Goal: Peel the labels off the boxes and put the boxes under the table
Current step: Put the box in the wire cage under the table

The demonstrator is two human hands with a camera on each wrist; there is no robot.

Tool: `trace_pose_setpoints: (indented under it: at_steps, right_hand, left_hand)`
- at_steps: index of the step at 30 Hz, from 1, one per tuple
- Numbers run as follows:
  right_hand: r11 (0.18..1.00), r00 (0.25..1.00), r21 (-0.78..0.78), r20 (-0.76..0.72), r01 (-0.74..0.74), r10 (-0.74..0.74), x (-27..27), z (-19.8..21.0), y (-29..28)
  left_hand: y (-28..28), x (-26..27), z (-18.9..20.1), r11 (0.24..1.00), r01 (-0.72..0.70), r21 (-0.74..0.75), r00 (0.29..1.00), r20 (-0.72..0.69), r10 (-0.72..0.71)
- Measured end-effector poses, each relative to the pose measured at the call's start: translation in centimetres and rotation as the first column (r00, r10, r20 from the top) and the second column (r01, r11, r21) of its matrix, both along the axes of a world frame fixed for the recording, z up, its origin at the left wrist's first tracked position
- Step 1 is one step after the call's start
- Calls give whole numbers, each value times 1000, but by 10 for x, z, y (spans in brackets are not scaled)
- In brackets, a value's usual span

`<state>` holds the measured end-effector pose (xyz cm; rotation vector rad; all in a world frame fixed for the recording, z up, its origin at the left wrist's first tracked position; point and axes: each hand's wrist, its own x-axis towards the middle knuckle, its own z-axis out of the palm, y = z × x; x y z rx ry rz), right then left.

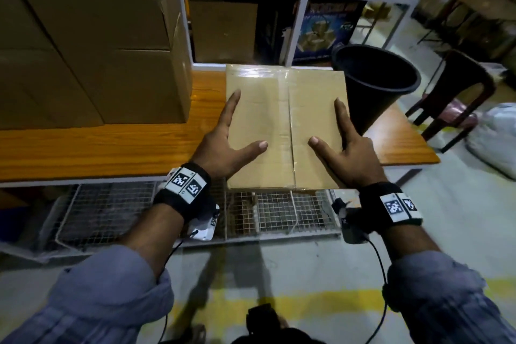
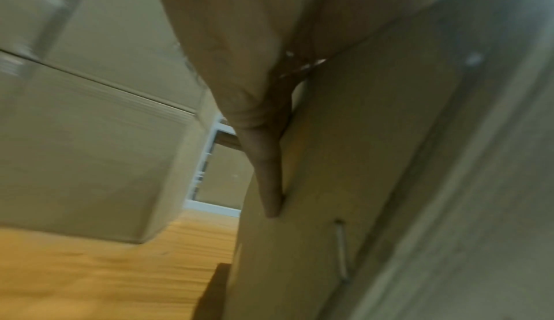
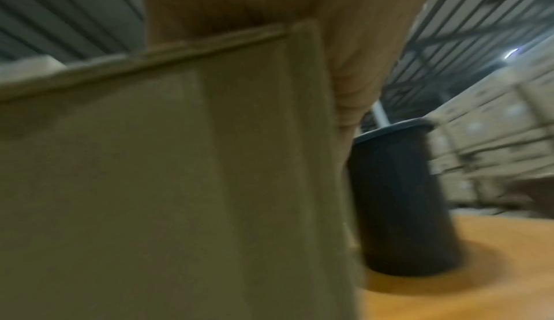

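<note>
On the far left of the wooden counter (image 1: 83,145) a stack of large cardboard cartons (image 1: 92,42) stands against the shelving, apparently more stock waiting its turn. Next comes the left hand (image 1: 223,145), spread wide, its thumb lying on top of the taped cardboard box (image 1: 284,126) and its fingers stretched along the box's left side; the left wrist view shows a finger pressed flat to that side wall. The box sits at the counter's front edge, its near end jutting over the wire mesh rack (image 1: 167,212) below. No label shows on its top face, so it looks ready to be carried under the counter. The right hand (image 1: 346,153) mirrors the left, also spread, clamping the right side, likely so the box lifts level. Just beside it stands a black bin (image 1: 377,84), probably for peeled labels.
</note>
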<state>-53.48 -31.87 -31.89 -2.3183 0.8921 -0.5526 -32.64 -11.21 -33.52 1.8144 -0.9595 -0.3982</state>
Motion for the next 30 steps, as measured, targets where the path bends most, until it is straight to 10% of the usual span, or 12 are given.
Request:
trace_pose_setpoints:
  at_steps: [19,30]
  right_hand:
    - [794,801,155,27,587,-598,-134,-51,162]
    - [589,616,259,-32,765,-787,-203,-110,166]
  left_hand:
    - [11,-61,-41,878,478,3,865,-174,-470]
    - [-52,-128,-75,769,578,272,812,-93,-577]
